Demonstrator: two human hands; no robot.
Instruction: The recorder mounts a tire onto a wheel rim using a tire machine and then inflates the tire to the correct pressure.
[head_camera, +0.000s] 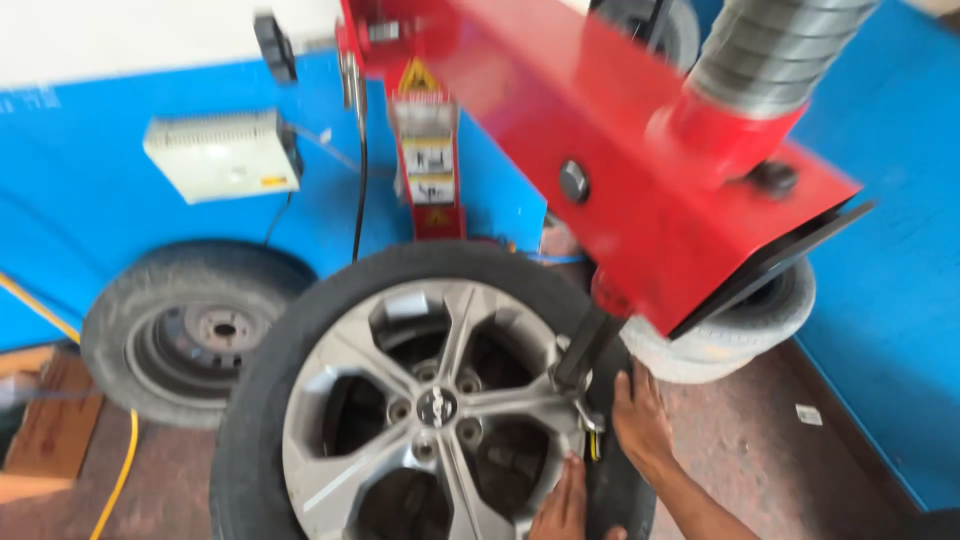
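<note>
**Both hands at the tyre's edge, under the red arm**

My left hand (563, 503) is cut off by the bottom edge; only the fingers show, held together and laid flat where the silver alloy wheel (432, 410) meets its black tyre (262, 400); my right hand (640, 420) presses on the tyre's sidewall just beside the rim, fingers close together and pointing up, the thumb hard to make out; neither hand grips anything that I can see; the wheel lies in front of me, its lower part out of frame; the red machine arm (610, 170) crosses overhead, blurred, and hides the wall behind; its dark mounting head (585, 350) comes down to the rim between my hands; a spare tyre (190, 330) leans on the blue wall (90, 220) at left, a yellow hose (118, 480) beside it; pale tyres (740, 330) sit half hidden behind the arm
</note>
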